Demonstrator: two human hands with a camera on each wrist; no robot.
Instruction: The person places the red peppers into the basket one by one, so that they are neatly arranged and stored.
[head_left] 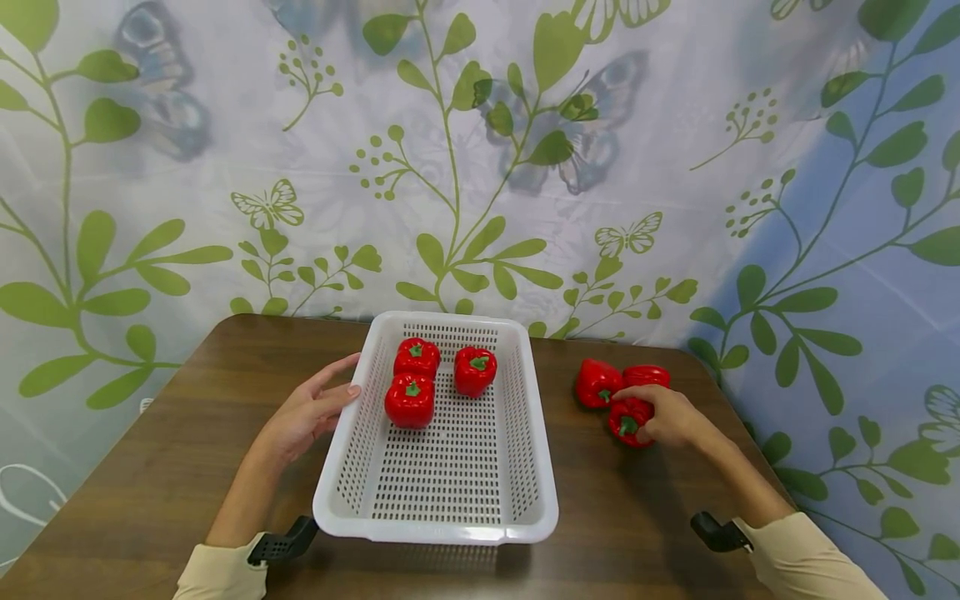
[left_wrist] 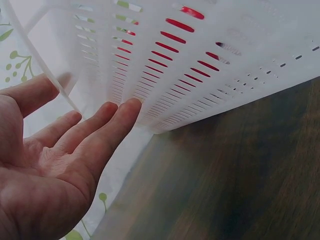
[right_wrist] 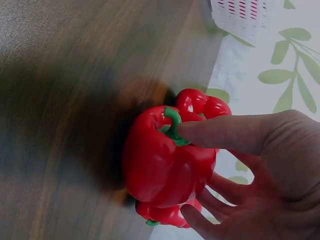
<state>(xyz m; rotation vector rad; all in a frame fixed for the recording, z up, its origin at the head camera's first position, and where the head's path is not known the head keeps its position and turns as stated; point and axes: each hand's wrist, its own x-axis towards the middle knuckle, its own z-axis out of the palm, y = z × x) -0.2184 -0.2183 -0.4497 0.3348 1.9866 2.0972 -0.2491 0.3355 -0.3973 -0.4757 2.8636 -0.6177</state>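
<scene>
My left hand (head_left: 303, 412) is at the left side of a white perforated plastic basket (head_left: 324, 492). Its fairly straight fingers (left_wrist: 117, 122) touch or nearly touch the outer wall, and the thumb reaches the rim. Three red bell peppers with green stems sit inside: one at the back left (head_left: 417, 357), one in front of it (head_left: 409, 402) and one to the right (head_left: 476, 372). On the table at right, my right hand (head_left: 667, 417) grips another red bell pepper (right_wrist: 165, 160), thumb by its stem and fingers around the far side. Two more peppers (head_left: 597, 382) (head_left: 647, 376) lie just behind it.
A dark brown wooden table (head_left: 607, 517) carries everything. Behind it and along the right hangs a cloth (head_left: 465, 167) printed with leaves and butterflies. A white cable (head_left: 30, 492) shows beyond the table's left edge.
</scene>
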